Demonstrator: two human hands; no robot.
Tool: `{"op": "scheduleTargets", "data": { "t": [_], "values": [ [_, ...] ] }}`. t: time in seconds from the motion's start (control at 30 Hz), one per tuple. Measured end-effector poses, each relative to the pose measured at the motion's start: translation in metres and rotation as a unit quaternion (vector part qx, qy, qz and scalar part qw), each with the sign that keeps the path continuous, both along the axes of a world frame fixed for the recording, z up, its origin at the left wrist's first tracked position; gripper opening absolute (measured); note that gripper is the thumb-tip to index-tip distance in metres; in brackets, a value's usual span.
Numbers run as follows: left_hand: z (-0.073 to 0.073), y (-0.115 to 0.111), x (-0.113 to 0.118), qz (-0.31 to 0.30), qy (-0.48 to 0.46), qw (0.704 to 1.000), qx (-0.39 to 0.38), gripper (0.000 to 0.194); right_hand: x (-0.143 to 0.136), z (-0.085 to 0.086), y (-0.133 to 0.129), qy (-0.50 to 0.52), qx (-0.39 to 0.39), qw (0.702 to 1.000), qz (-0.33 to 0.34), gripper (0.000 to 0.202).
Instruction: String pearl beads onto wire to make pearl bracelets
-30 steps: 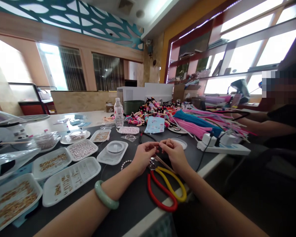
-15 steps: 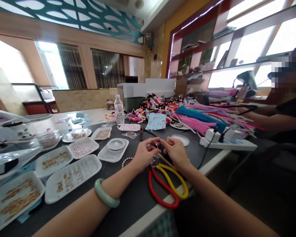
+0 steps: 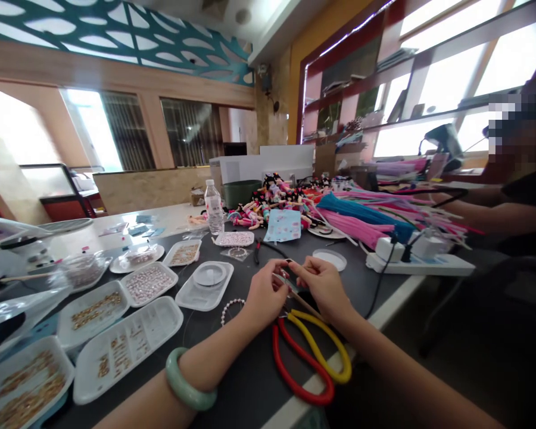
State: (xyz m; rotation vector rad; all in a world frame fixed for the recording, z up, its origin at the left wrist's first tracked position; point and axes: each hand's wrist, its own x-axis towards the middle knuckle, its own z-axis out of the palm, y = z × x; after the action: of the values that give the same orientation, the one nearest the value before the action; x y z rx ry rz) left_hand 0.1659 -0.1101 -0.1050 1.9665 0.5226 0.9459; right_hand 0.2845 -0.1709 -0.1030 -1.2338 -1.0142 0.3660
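Observation:
My left hand point(image 3: 268, 292), with a green bangle point(image 3: 190, 380) on its wrist, is closed in a pinch over the dark table point(image 3: 245, 363). My right hand point(image 3: 324, 286) meets it at the fingertips, its thumb and forefinger pressed together. Something small and thin lies between the fingers, too small to make out. Pliers with one red handle and one yellow handle point(image 3: 326, 342) rest just below both hands. Left of my left hand lies a beaded bracelet point(image 3: 226, 311), partly hidden behind the wrist.
White trays of beads point(image 3: 148, 283) and gold-coloured parts point(image 3: 96, 310) cover the left side. A water bottle point(image 3: 214, 207), small dolls point(image 3: 272, 199) and pink and blue stems point(image 3: 361, 220) stand behind. A power strip point(image 3: 420, 262) is at right, near another person's arm point(image 3: 482, 211).
The view has tilted and shifted slightly, so the table items appear a little lower. Both hands stay together, with slightly changed finger positions.

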Motion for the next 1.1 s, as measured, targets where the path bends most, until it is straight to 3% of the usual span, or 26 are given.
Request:
{"op": "scheduleTargets", "data": {
  "t": [0.27, 0.67, 0.9, 1.1],
  "values": [
    [0.001, 0.002, -0.002, 0.01, -0.019, 0.999, -0.048, 0.034, 0.002, 0.001, 0.001, 0.014, -0.026, 0.999, 0.038, 0.022],
    [0.005, -0.007, -0.001, -0.014, -0.008, 0.999, -0.029, 0.037, 0.002, 0.002, 0.001, -0.033, -0.037, 0.994, 0.099, 0.012],
    [0.004, -0.006, 0.004, -0.01, -0.041, 0.992, -0.119, 0.046, 0.001, 0.003, 0.003, -0.007, -0.032, 0.995, 0.093, 0.009],
    [0.004, -0.013, 0.003, 0.036, -0.041, 0.99, -0.132, 0.024, -0.004, 0.008, -0.001, 0.053, -0.046, 0.987, 0.142, 0.007]
  ]
}}
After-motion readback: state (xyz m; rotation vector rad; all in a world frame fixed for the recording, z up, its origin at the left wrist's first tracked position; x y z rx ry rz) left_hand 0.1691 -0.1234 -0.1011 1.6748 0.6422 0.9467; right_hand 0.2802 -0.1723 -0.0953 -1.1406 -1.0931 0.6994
